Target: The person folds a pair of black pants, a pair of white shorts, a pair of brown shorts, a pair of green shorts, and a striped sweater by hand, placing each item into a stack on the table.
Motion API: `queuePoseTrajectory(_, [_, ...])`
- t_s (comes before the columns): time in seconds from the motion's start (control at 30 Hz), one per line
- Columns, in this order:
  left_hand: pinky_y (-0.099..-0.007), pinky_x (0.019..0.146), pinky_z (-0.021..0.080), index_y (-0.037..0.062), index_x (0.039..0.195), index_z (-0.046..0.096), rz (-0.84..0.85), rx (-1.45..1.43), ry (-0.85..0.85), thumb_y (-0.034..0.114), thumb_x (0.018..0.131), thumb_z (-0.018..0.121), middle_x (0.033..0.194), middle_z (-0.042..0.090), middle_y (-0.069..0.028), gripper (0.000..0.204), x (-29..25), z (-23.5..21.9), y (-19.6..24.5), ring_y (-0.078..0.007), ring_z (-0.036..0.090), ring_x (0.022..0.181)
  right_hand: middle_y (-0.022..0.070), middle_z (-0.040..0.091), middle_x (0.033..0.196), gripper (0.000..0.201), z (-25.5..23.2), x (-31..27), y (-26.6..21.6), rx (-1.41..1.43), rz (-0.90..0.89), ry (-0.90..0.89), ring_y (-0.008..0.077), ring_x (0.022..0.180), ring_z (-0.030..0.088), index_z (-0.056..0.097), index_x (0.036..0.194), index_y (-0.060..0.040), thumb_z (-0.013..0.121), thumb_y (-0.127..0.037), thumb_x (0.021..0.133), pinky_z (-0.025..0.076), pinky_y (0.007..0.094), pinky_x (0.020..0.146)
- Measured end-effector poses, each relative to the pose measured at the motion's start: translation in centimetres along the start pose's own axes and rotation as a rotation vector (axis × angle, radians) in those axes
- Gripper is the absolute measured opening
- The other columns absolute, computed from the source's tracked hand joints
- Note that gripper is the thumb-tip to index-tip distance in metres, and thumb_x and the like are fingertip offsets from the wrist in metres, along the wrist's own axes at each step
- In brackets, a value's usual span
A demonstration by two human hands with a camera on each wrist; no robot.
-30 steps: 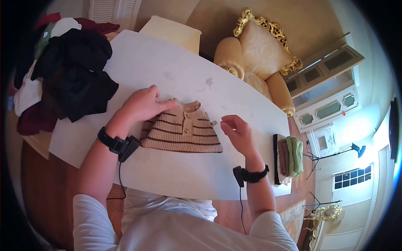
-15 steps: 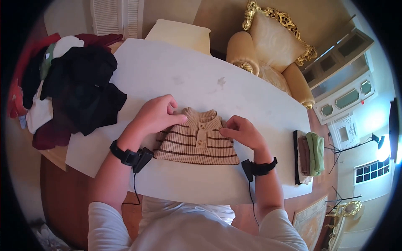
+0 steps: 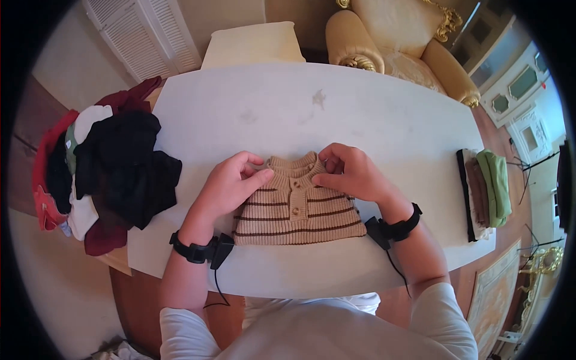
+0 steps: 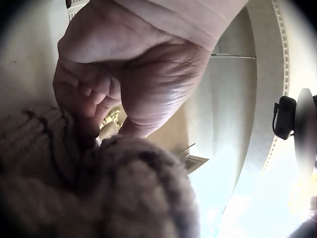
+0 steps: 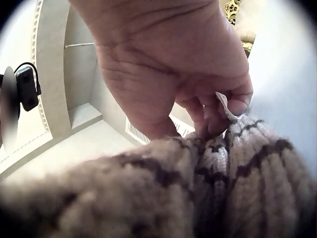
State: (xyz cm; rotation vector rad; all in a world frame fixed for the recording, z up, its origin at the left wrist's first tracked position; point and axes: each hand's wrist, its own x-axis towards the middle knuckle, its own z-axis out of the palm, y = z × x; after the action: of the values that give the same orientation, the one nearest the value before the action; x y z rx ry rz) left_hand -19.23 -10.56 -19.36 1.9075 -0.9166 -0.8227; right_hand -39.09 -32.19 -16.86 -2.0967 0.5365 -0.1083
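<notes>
A beige ribbed sweater [image 3: 300, 215] with brown stripes and a buttoned neck lies folded on the white table [image 3: 252, 120], its collar pointing away from me. My left hand [image 3: 233, 183] pinches its left shoulder beside the collar, thumb on top and fingers curled behind. At the other shoulder, my right hand [image 3: 354, 174] grips the knit between thumb and curled fingers. Up close in the right wrist view, a small white tag [image 5: 224, 105] sticks up by the fingers. Blurred striped knit [image 4: 143, 183] fills the bottom of the left wrist view, covering the thumb tip.
Heaped at the left are loose clothes, with a black garment [image 3: 129, 162] on top. Toward the right edge stands a stack of folded clothes [image 3: 493, 189], green outermost. A cream chair [image 3: 255, 45] and a gold armchair [image 3: 360, 45] are beyond the table.
My right hand has come in from beside the sweater to its right shoulder and taken hold there. The left hand stays by the collar. The head view has turned and shifted.
</notes>
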Motion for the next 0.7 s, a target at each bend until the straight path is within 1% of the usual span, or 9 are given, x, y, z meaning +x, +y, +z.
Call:
queuePoseTrajectory(0.03, [-0.0244,0.074,0.052,-0.0034,0.121,0.065,0.000,0.000,-0.017,0.023,0.098,0.078,0.094,0.071,-0.0030,0.038,0.1,0.0,-0.1,-0.0077,0.064,0.084,0.0077,0.070,0.086,0.042,0.0,0.1,0.2,0.020,-0.010,-0.005,0.0183,0.079,0.066,0.068,0.109,0.0017,0.089,-0.020,0.080,0.055,0.0329,0.073])
queuePoseTrajectory(0.13, [-0.0290,0.076,0.054,-0.0024,0.120,0.068,-0.012,0.056,-0.045,0.029,0.095,0.079,0.091,0.072,-0.0050,0.041,0.2,-0.1,-0.1,-0.0115,0.064,0.080,0.0075,0.070,0.087,0.042,0.2,0.2,0.7,0.067,-0.050,-0.008,0.0181,0.079,0.066,0.065,0.109,0.0009,0.089,-0.019,0.080,0.055,0.0329,0.073])
queuePoseTrajectory(0.23, [-0.0266,0.073,0.053,-0.0015,0.118,0.068,0.005,-0.009,-0.045,0.025,0.094,0.080,0.088,0.069,-0.0017,0.038,0.2,0.0,0.1,-0.0088,0.061,0.077,0.0073,0.070,0.087,0.040,0.3,0.2,0.8,0.076,-0.092,0.006,0.0173,0.080,0.066,0.064,0.107,-0.0003,0.088,-0.017,0.080,0.054,0.0326,0.074])
queuePoseTrajectory(0.33, [-0.0214,0.071,0.050,0.0009,0.113,0.066,0.016,-0.043,-0.040,0.016,0.095,0.079,0.090,0.066,0.0020,0.027,0.1,0.1,0.6,-0.0043,0.059,0.080,0.0078,0.070,0.087,0.035,0.3,0.1,0.9,0.086,-0.099,-0.007,0.0171,0.081,0.065,0.065,0.104,-0.0008,0.087,-0.014,0.081,0.054,0.0325,0.075])
queuePoseTrajectory(0.4, [-0.0217,0.071,0.050,0.0021,0.108,0.065,0.009,-0.044,-0.064,0.015,0.095,0.078,0.092,0.066,0.0016,0.022,0.0,-0.1,0.5,-0.0044,0.059,0.080,0.0080,0.069,0.087,0.031,0.3,0.2,0.8,0.127,-0.104,-0.041,0.0173,0.082,0.065,0.065,0.102,-0.0008,0.086,-0.012,0.081,0.054,0.0327,0.075])
queuePoseTrajectory(0.53, [-0.0221,0.073,0.051,0.0038,0.101,0.062,-0.010,-0.050,-0.091,0.011,0.098,0.074,0.095,0.067,0.0005,0.014,-0.1,-0.3,1.0,-0.0042,0.060,0.083,0.0071,0.069,0.087,0.028,0.1,0.0,0.3,0.123,-0.082,-0.050,0.0171,0.081,0.064,0.064,0.098,-0.0006,0.085,-0.009,0.082,0.053,0.0324,0.075])
queuePoseTrajectory(0.63, [-0.0220,0.077,0.051,0.0032,0.103,0.064,0.056,-0.163,-0.062,0.012,0.101,0.071,0.099,0.068,0.0005,0.012,0.1,0.1,0.5,-0.0031,0.060,0.086,0.0059,0.068,0.088,0.029,0.3,0.1,0.6,0.143,-0.082,-0.049,0.0163,0.081,0.063,0.063,0.099,-0.0010,0.085,-0.009,0.082,0.053,0.0320,0.076])
queuePoseTrajectory(0.7, [-0.0216,0.079,0.050,0.0033,0.106,0.065,0.029,-0.237,-0.064,0.015,0.102,0.070,0.099,0.067,0.0015,0.013,0.0,0.4,0.9,-0.0026,0.060,0.087,0.0049,0.067,0.089,0.030,0.3,0.2,0.8,0.154,-0.086,-0.052,0.0153,0.082,0.062,0.062,0.101,-0.0013,0.085,-0.008,0.082,0.053,0.0318,0.076])
